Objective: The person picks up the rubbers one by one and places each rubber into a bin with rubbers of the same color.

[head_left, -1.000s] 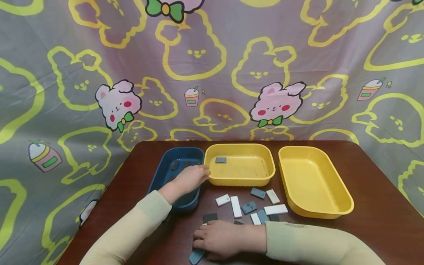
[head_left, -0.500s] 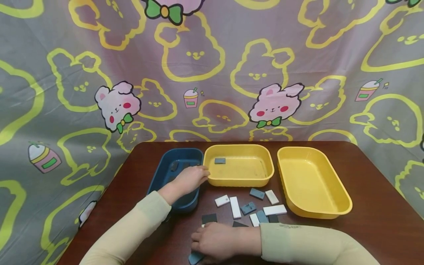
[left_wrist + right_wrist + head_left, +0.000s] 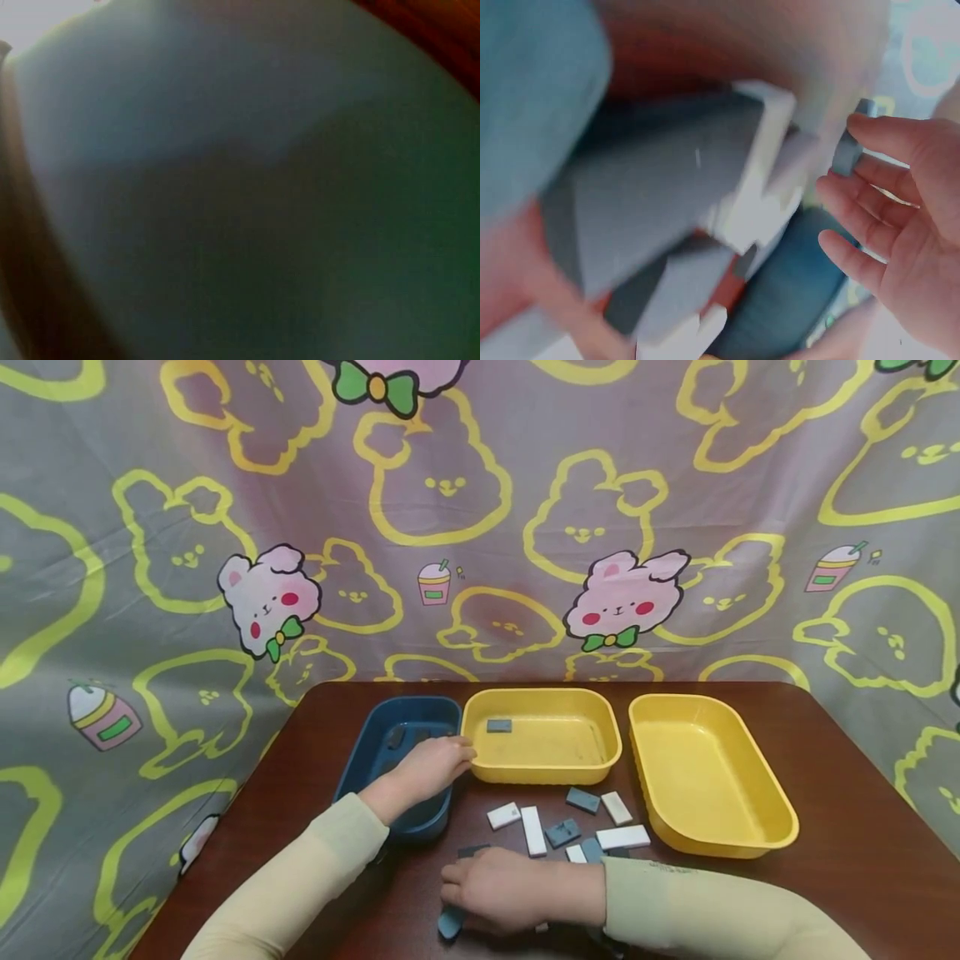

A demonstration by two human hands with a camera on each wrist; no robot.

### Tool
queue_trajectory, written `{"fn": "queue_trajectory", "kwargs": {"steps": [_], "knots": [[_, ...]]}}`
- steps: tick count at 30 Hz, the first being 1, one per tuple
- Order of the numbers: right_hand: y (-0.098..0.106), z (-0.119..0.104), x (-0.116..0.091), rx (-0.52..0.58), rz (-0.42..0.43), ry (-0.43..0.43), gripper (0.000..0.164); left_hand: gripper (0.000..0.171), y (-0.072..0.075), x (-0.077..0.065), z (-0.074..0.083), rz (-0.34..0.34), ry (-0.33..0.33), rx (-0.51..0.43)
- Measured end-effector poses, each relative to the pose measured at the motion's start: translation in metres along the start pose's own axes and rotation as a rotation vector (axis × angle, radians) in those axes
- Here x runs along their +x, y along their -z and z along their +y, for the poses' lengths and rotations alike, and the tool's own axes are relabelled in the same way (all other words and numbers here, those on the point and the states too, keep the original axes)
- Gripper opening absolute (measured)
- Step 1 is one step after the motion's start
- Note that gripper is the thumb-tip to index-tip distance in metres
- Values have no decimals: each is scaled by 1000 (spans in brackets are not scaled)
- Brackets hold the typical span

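Observation:
My right hand (image 3: 498, 889) pinches a small blue-grey block (image 3: 847, 154) between thumb and fingertips, seen in the right wrist view. In the head view its rounded end (image 3: 450, 924) pokes out below the fingers, over the table's near part. My left hand (image 3: 431, 766) rests at the adjoining rims of the dark blue tray (image 3: 352, 752) and the middle yellow tray (image 3: 540, 772); its fingertips are partly hidden. White blocks (image 3: 534, 832) and blue-grey blocks (image 3: 562, 832) lie loose beyond my right hand, which covers part of a dark block (image 3: 472, 850). The left wrist view is dim and blurred.
A second yellow tray (image 3: 712, 777) stands at the right. One grey block (image 3: 498, 726) lies inside the middle tray, and dark pieces (image 3: 395, 737) lie in the blue one. A patterned curtain (image 3: 480, 527) hangs behind the brown table (image 3: 847, 827).
My right hand has shifted slightly up and to the right with the blue-grey block, covering more of the dark block. My left hand has stayed in place.

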State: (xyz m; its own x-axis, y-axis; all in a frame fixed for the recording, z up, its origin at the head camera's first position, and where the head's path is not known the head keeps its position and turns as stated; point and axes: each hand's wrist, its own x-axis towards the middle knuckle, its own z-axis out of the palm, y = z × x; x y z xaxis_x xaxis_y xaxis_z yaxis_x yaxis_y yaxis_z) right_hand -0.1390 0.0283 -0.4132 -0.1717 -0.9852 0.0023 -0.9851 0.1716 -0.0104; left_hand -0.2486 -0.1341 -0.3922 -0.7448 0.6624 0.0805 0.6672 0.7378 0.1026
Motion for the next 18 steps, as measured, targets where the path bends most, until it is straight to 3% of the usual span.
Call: {"fn": "queue_trajectory", "kwargs": {"steps": [10, 18], "knots": [[30, 27, -29, -34, 89, -83, 23, 17, 0, 2, -2, 1, 4, -7], [71, 48, -44, 70, 133, -218, 27, 14, -2, 1, -1, 30, -2, -32]]}}
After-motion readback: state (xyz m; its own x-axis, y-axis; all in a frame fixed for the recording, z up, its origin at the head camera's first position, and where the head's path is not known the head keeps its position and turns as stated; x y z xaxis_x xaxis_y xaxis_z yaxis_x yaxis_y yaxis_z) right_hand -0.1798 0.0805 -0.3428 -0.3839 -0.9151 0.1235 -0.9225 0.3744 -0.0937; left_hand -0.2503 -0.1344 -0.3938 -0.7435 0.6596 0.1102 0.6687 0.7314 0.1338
